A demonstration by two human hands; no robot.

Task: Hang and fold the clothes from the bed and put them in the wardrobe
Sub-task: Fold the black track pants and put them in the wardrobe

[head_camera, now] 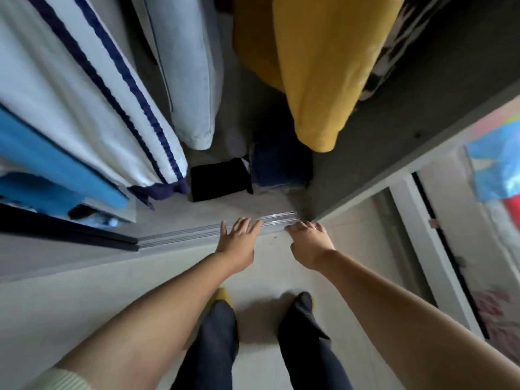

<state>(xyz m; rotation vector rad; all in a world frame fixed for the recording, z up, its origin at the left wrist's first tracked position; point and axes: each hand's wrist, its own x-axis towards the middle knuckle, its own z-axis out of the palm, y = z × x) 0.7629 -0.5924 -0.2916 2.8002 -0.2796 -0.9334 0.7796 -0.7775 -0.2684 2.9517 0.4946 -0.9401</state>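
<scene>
Both arms are stretched down toward the wardrobe (394, 142) floor. The left hand (239, 243) is spread open, empty; the right hand (308, 243) is loosely open, empty. Beyond them, folded dark clothes (247, 175) are stacked inside, under a hung yellow garment (323, 66) and striped white garment (84, 94).

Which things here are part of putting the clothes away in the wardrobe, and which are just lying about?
Part of the job:
- wardrobe
- hanging yellow garment
- hanging white garment with navy stripes
- hanging pale denim piece
- folded black item
- folded navy item
- left hand
- right hand

Just lying about:
- colourful bedding
- metal door track
</scene>
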